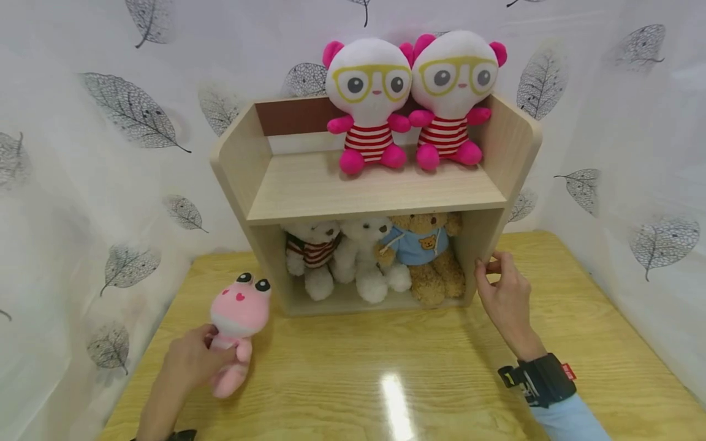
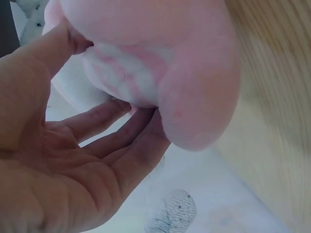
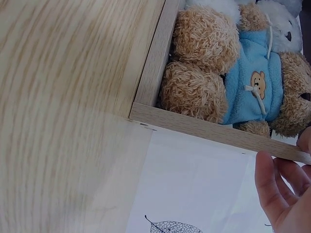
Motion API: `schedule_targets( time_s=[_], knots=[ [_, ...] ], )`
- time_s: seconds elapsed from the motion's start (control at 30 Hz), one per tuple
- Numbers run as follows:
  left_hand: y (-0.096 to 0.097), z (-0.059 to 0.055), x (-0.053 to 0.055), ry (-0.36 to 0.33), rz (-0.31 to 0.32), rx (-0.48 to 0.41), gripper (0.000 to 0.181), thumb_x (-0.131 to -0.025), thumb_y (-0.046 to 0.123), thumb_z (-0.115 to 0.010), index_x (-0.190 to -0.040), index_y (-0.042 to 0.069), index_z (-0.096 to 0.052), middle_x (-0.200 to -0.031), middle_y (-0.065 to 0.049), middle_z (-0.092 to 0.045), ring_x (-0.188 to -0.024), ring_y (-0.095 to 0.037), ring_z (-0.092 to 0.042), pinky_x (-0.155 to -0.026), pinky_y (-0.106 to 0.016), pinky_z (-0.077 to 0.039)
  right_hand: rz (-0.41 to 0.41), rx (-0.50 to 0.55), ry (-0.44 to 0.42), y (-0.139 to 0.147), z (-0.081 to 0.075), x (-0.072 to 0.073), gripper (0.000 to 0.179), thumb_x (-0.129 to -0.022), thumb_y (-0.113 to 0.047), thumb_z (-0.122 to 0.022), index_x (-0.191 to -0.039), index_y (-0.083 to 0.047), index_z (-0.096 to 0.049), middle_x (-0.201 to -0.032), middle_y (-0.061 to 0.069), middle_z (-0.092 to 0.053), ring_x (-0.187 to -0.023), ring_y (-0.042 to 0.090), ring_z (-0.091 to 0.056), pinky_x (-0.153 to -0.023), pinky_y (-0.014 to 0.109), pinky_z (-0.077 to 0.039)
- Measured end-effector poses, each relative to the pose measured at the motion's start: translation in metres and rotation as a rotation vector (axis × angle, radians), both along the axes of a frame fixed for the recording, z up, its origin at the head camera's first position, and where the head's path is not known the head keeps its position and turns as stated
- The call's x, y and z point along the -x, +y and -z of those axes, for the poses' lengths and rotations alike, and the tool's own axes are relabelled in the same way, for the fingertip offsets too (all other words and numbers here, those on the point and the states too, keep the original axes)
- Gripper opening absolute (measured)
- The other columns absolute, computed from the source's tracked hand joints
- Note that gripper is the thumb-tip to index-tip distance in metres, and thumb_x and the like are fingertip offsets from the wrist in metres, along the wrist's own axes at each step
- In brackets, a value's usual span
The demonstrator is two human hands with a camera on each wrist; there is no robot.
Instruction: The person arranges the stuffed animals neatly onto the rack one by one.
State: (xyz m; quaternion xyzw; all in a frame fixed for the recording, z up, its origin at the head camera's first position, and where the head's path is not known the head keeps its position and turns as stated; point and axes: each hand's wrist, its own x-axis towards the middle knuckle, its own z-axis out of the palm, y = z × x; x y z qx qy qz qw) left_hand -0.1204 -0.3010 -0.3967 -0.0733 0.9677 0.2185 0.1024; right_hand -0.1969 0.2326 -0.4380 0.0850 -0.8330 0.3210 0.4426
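A pink frog plush toy (image 1: 241, 309) with black-and-white eyes is at the left of the table, held by the body in my left hand (image 1: 193, 358). The left wrist view shows the thumb on one side of the frog's striped belly (image 2: 129, 73) and the fingers curled round the other. With thumb and fingers, my right hand (image 1: 506, 297) pinches the lower right side panel of a light wooden shelf (image 1: 380, 190). In the right wrist view, that panel's edge (image 3: 204, 132) runs between thumb and fingers; part of the hand (image 3: 291, 199) is cut off.
Two white-and-pink panda plush toys (image 1: 369, 144) (image 1: 444, 138) sit on the upper shelf. Below sit a bear in a striped top (image 1: 318, 254), a white bear (image 1: 366, 269) and a brown bear in a blue hoodie (image 1: 421, 248). Leaf-patterned white sheeting (image 1: 72, 202) surrounds the wooden table (image 1: 331, 367).
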Motion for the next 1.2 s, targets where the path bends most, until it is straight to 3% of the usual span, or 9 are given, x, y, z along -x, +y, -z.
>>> schedule_targets(
  time_s=[0.27,0.5,0.63,0.83,1.03,1.2],
  knots=[
    [0.002,-0.005,-0.011,-0.031,-0.007,-0.015,0.074,-0.079,0.049,-0.081,-0.127,-0.003,-0.062,-0.115,-0.025,-0.072,-0.101,-0.036,-0.068,-0.081,-0.051,-0.057,-0.006,0.002,0.008,0.001,0.002,0.0,0.026,-0.087,0.002,-0.074,-0.109,0.007,-0.062,-0.075,0.02,-0.071,-0.064,0.038,-0.072,-0.055,-0.001,-0.037],
    [-0.008,-0.012,-0.016,-0.013,0.062,0.007,0.065,-0.079,0.045,-0.082,-0.122,0.0,-0.064,-0.1,-0.008,-0.072,-0.09,-0.024,-0.063,-0.074,-0.038,-0.051,-0.006,0.002,0.008,0.0,0.001,0.0,0.025,-0.088,0.001,-0.073,-0.11,0.007,-0.063,-0.075,0.02,-0.071,-0.065,0.038,-0.072,-0.054,0.001,-0.039],
    [0.001,-0.015,-0.021,-0.011,0.088,-0.035,0.06,-0.077,0.041,-0.085,-0.122,0.005,-0.066,-0.097,-0.003,-0.071,-0.088,-0.019,-0.061,-0.072,-0.034,-0.05,-0.008,0.0,0.009,0.0,0.001,0.0,0.025,-0.088,0.001,-0.073,-0.11,0.007,-0.063,-0.075,0.02,-0.07,-0.065,0.038,-0.072,-0.054,0.001,-0.039],
    [0.015,-0.023,-0.03,0.047,0.128,-0.034,0.043,-0.076,0.041,-0.085,-0.106,0.014,-0.068,-0.084,0.002,-0.067,-0.078,-0.015,-0.056,-0.066,-0.029,-0.045,-0.001,-0.005,0.005,0.0,0.002,0.0,0.024,-0.088,0.001,-0.072,-0.109,0.007,-0.062,-0.074,0.019,-0.07,-0.064,0.037,-0.072,-0.052,0.003,-0.04],
    [0.023,-0.037,-0.037,0.058,0.165,-0.034,0.042,-0.074,0.04,-0.086,-0.107,0.02,-0.068,-0.08,0.006,-0.063,-0.076,-0.012,-0.053,-0.064,-0.025,-0.042,-0.004,0.002,0.007,0.0,0.001,-0.001,0.023,-0.088,0.001,-0.071,-0.109,0.008,-0.063,-0.074,0.019,-0.07,-0.065,0.037,-0.072,-0.054,0.001,-0.039],
    [0.033,-0.047,-0.039,0.088,0.222,-0.131,0.039,-0.076,0.042,-0.085,-0.107,0.026,-0.068,-0.084,0.01,-0.068,-0.078,-0.006,-0.058,-0.065,-0.023,-0.047,-0.001,0.003,0.014,-0.001,0.0,-0.001,0.023,-0.088,0.0,-0.072,-0.109,0.008,-0.063,-0.073,0.019,-0.07,-0.065,0.037,-0.072,-0.054,0.001,-0.039]
  ],
)
